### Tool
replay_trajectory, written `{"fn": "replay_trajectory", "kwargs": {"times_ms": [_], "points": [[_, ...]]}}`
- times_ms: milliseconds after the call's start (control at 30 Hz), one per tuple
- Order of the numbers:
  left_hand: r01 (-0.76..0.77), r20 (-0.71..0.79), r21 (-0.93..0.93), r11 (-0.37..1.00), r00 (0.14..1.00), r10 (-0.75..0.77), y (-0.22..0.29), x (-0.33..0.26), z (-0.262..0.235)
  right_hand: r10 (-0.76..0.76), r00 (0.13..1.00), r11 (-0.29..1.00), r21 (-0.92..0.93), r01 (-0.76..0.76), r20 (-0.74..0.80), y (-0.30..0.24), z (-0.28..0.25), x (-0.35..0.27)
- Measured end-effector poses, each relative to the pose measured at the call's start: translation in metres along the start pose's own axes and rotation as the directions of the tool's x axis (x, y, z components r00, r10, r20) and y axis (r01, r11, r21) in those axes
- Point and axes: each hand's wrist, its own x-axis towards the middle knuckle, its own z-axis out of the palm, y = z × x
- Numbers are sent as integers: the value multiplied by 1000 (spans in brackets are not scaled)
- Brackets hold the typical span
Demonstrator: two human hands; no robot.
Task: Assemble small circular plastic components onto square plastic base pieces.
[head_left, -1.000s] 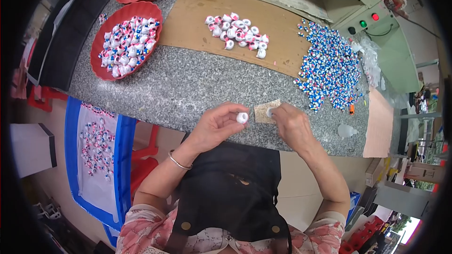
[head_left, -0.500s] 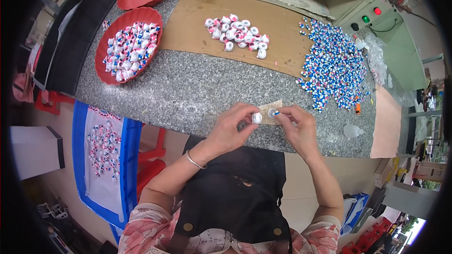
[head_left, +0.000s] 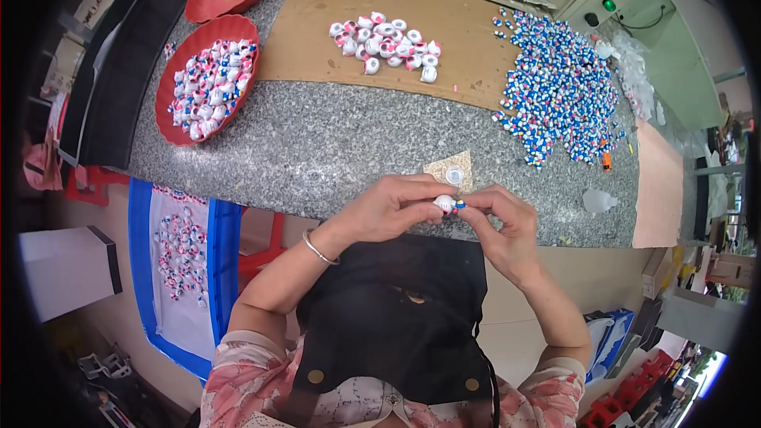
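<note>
Close to the counter's front edge, my left hand (head_left: 386,211) pinches a small white figurine head (head_left: 444,203) between thumb and fingers. My right hand (head_left: 506,228) grips a tiny blue figurine body (head_left: 460,204) with a bit of yellow on it. The two pieces meet between my fingertips; how far one sits in the other is too small to tell. Just beyond my fingers, a small clear round dish (head_left: 454,175) rests on a speckled beige square (head_left: 434,167).
White-and-pink heads (head_left: 388,41) lie on a cardboard sheet (head_left: 297,32). A heap of blue pieces (head_left: 555,91) spreads at right, near a translucent squeeze bottle (head_left: 599,200). A red bowl (head_left: 164,103) of assembled figurines stands left; a blue tray (head_left: 141,269) sits below the counter.
My right hand has brought the blue body from the dish to the white head. Both hands have come together, nearer to me. The view has shifted slightly.
</note>
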Motion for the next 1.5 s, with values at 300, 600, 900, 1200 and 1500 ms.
{"fn": "replay_trajectory", "kwargs": {"times_ms": [300,600,900,1200,1500], "points": [[189,-8,-172,967,981,-193,-2,-7,11,-128,992,982,-135,129,14,-4,7,1],[315,88,-203,927,949,-303,-7,-10,-12,-72,997,997,-11,73,10,15,22,-8],[175,-567,775,607,617,546,63,-78,-129,69,573,982,-47,-185,-817,112,-49,-98],[470,-426,878,94,674,603,40,-102,-219,-45,556,953,-202,-225,-830,115,-82,-100],[199,-309,950,240,696,648,47,-50,-115,-288,920,733,-679,32,-267,89,-75,2]]}}
